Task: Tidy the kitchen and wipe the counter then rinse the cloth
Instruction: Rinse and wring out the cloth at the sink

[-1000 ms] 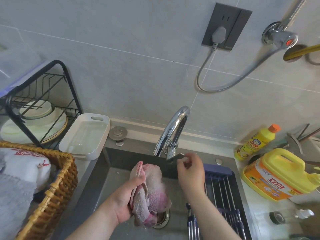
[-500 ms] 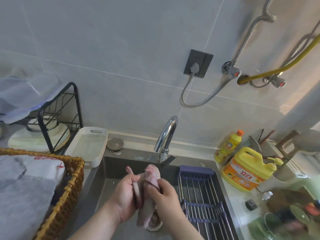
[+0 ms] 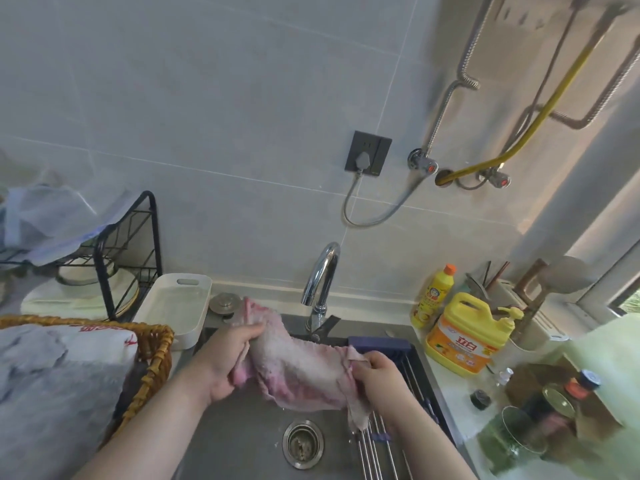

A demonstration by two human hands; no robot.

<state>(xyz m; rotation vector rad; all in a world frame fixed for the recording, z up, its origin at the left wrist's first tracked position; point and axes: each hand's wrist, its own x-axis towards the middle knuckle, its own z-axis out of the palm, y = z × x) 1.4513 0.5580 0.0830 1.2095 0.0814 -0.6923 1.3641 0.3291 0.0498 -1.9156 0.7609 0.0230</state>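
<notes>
Head | left hand point(image 3: 221, 363), right hand point(image 3: 379, 375): fingers grasping cloth point(image 3: 304, 367) ends | over sink point(image 3: 239, 441)

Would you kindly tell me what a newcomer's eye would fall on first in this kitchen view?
First comes the pink cloth, stretched over the grey sink just below the chrome tap. The left hand grips one end and the right hand the other. Next, the large yellow detergent jug stands on the counter to the right, and the wicker basket sits at the left.
</notes>
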